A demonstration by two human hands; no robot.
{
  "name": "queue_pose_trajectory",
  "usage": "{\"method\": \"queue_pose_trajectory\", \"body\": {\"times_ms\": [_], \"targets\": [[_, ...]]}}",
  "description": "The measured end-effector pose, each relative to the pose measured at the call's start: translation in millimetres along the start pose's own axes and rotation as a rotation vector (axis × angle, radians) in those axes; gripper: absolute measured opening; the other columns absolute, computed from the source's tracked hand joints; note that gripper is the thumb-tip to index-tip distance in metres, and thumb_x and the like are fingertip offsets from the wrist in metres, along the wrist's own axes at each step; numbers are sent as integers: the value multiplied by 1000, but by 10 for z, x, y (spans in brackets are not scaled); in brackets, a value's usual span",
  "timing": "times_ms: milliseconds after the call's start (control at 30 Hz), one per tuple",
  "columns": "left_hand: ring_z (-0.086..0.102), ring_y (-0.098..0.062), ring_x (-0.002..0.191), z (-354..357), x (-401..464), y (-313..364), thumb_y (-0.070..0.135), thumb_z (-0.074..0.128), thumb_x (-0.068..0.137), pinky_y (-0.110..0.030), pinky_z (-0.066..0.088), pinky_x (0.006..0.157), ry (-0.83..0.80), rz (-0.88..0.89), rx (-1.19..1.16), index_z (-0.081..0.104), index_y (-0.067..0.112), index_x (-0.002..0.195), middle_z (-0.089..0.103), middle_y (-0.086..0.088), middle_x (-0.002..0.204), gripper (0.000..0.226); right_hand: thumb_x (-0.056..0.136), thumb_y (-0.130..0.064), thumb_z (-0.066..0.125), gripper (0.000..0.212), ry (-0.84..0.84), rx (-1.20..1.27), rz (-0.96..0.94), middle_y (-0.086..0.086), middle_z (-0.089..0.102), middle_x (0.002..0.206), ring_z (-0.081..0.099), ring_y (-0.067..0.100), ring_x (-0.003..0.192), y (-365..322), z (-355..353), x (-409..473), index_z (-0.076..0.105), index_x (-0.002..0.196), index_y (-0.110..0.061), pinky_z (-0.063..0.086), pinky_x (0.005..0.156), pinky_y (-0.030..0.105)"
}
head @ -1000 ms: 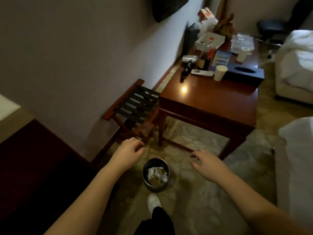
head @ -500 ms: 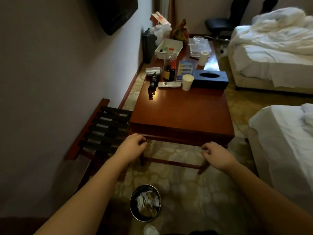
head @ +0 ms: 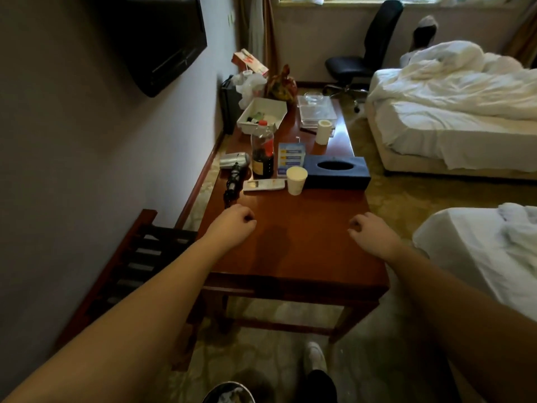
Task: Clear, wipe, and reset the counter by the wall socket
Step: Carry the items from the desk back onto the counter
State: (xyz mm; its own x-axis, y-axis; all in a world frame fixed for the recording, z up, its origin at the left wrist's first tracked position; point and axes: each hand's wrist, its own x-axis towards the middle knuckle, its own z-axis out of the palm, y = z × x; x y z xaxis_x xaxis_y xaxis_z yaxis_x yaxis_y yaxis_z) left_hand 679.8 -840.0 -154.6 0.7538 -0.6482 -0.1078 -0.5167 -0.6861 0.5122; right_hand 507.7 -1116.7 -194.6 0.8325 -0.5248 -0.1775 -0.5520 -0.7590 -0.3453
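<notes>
a person stood at the near end of a long wooden desk (head: 290, 242) set along the wall. both arms reached over its bare near half; the left hand (head: 232, 221) and right hand (head: 374, 232) hovered well apart, fingers loosely curled, holding nothing. beyond the hands the desk held a hair dryer (head: 236, 167), a dark sauce bottle (head: 262, 151), a remote (head: 263, 185), a paper cup (head: 296, 180) and a blue tissue box (head: 337, 171). no wall socket was visible. a careless sweep risked tipping the cup or bottle, or snagging the dryer's cord.
</notes>
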Motion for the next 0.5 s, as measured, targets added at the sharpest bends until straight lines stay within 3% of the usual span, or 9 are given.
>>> {"method": "queue_pose_trajectory", "body": {"times_ms": [133,333,400,500], "targets": [[54,-9,82,46,794,277,28,53,96,-25,46,66,42,-32,8,63,18,115,51,3,117,24,94,-32,50,37,25,-9,0,5,49,125,49,20,110,278,-230,868,53,127,-17,46,91,34],[51,-15,95,320,1850,455,26,53,93,-34,50,80,35,-129,19,62,17,112,50,1,120,23,94,-31,48,43,-52,-118,21,10,45,132,47,28,117,678,-410,2020,47,133,-14,46,95,39],[54,-18,101,428,2109,467,27,53,92,-40,52,86,11,-159,15,60,17,118,48,-1,126,28,93,-31,49,40,-68,-132,29,10,46,130,47,29,117,790,-399,2309,49,129,-16,46,94,39],[47,-21,117,593,2429,489,28,55,92,-38,45,96,-20,-178,51,54,15,130,44,-3,133,39,92,-34,51,42,-102,-194,25,10,42,135,43,31,122,924,-341,2674,45,131,-18,44,96,39]]}}
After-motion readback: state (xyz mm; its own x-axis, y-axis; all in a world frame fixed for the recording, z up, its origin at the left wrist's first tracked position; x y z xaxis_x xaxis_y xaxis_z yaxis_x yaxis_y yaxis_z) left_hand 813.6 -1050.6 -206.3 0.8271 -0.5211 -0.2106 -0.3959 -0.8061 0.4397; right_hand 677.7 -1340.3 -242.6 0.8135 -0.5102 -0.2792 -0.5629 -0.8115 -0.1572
